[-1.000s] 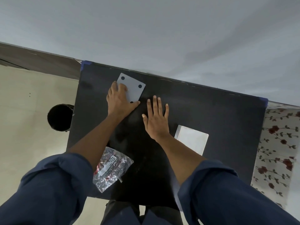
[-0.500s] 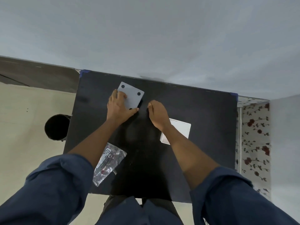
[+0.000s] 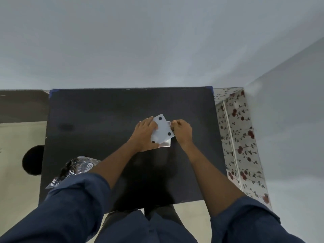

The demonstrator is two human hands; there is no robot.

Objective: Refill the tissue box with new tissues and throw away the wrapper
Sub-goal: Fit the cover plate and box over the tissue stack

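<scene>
Table [image 3: 105,120]: box base [image 3: 162,131] now mid-table, both hands.

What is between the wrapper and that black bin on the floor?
Nothing visible. The wrapper lies at the table's near left edge, partly under the left sleeve; the bin stands just past that edge, with only bare floor showing between.

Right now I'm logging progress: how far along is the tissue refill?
Done: wrapper lies empty, opened. In hand: left hand sets the dotted panel over the box; right hand steadies it. Left: closing the box, binning the wrapper.
</scene>
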